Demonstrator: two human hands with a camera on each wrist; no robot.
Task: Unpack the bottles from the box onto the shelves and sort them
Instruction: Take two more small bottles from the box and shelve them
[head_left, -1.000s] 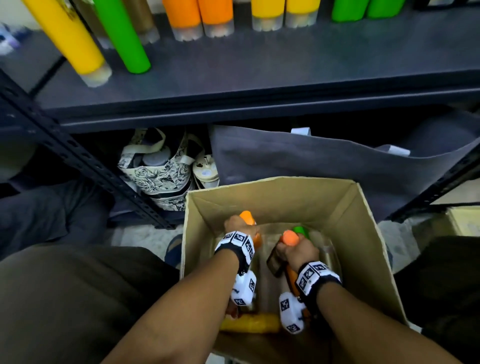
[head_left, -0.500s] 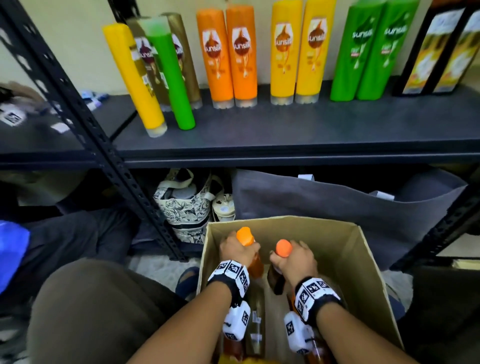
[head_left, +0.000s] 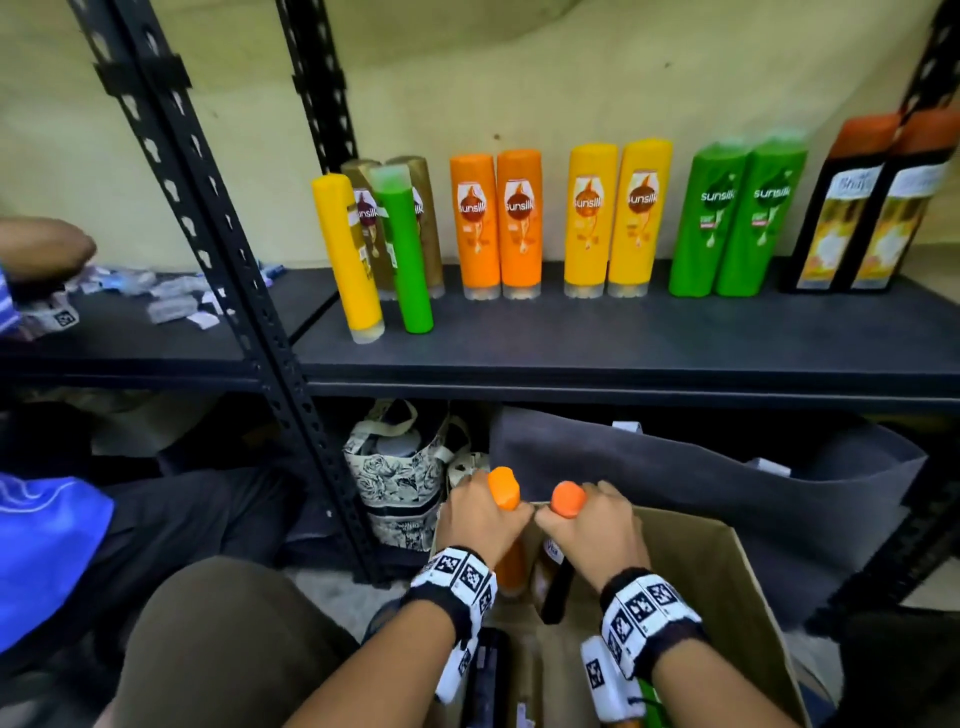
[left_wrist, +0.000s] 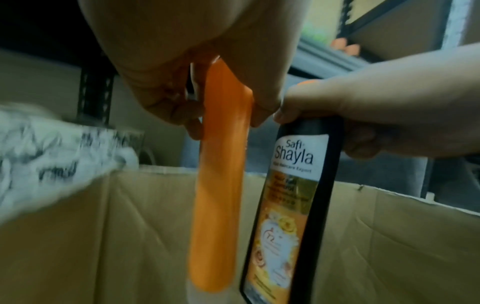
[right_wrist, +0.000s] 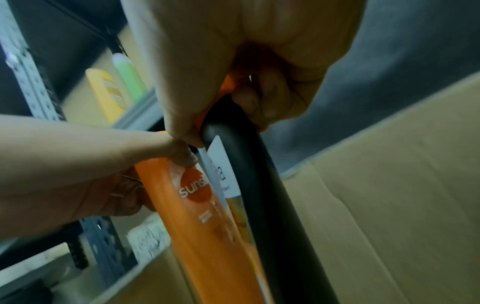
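Observation:
My left hand (head_left: 480, 519) grips the top of an orange Sunsilk bottle (left_wrist: 221, 174), which hangs upright over the cardboard box (head_left: 727, 587). My right hand (head_left: 592, 525) grips the orange cap end of a black Safi Shayla bottle (left_wrist: 293, 195) right beside it. Both bottles are partly above the box rim. On the dark shelf (head_left: 623, 343) stand paired bottles: orange (head_left: 493, 218), yellow (head_left: 618, 218), green (head_left: 737, 218), black (head_left: 872, 208), and a mixed group (head_left: 379, 244) at the left.
A black slotted upright (head_left: 218, 249) of the rack rises left of the box. Under the shelf sit a patterned bag (head_left: 400, 478) and a grey fabric bag (head_left: 701, 493). Another person's arm (head_left: 41, 249) and small packets (head_left: 171, 296) are on the left shelf.
Both hands have lifted their bottles up from inside the box to its rim. My head has tilted up, so the shelf and its bottles now show fully.

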